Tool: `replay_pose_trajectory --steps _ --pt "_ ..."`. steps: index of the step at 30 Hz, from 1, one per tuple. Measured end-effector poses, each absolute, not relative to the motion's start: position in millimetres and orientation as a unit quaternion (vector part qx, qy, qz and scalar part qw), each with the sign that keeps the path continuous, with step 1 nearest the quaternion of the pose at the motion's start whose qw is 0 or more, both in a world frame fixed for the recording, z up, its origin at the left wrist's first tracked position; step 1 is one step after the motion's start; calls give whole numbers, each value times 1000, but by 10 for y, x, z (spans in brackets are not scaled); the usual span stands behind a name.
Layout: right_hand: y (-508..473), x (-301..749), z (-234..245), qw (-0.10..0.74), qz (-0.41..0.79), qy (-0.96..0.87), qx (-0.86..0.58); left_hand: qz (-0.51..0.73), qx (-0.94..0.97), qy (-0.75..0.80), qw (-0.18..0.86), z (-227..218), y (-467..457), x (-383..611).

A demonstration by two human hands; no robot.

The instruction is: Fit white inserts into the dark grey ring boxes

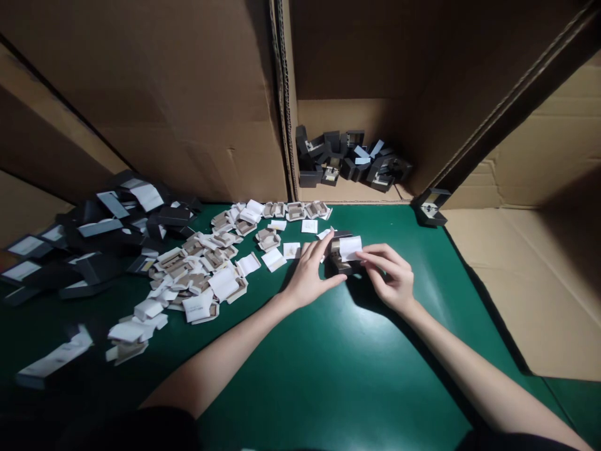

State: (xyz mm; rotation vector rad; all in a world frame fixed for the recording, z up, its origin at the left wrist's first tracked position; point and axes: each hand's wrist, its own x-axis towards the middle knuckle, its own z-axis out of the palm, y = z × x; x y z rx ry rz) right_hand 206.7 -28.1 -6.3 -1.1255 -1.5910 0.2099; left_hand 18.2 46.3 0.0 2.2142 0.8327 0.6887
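Note:
A small dark box (339, 258) stands open on the green table (328, 363), with a white card (350, 247) lying on its top. My left hand (310, 273) grips the box's left side, thumb at its front and fingers along its far edge. My right hand (390, 275) pinches the white card's right edge between thumb and fingertips.
Several beige inserts and white cards (211, 263) lie scattered left of my hands. Flat dark box sleeves (94, 232) are heaped at far left. A cardboard carton (347, 106) behind holds several finished dark boxes (350, 160). One open dark box (431, 207) stands at its right corner.

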Motion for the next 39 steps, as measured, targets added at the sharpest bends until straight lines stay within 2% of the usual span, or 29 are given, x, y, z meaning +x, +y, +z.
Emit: replay_pose_trajectory --steps 6,16,20,27,32,39 --pt "-233 2102 -84 462 83 -732 -494 259 851 324 322 -12 469 181" --pt "-212 2099 -135 379 33 -740 -554 254 848 324 335 -11 469 177" --pt "-212 2109 -134 396 44 -737 -547 252 846 321 343 -1 464 174" --pt "-216 2134 -119 500 130 -665 -539 253 844 320 349 11 458 173" --pt "-199 2136 -144 488 177 -671 -530 251 844 321 348 12 457 171" --pt "-191 2153 -180 477 170 -677 -534 254 842 316 356 19 450 172"
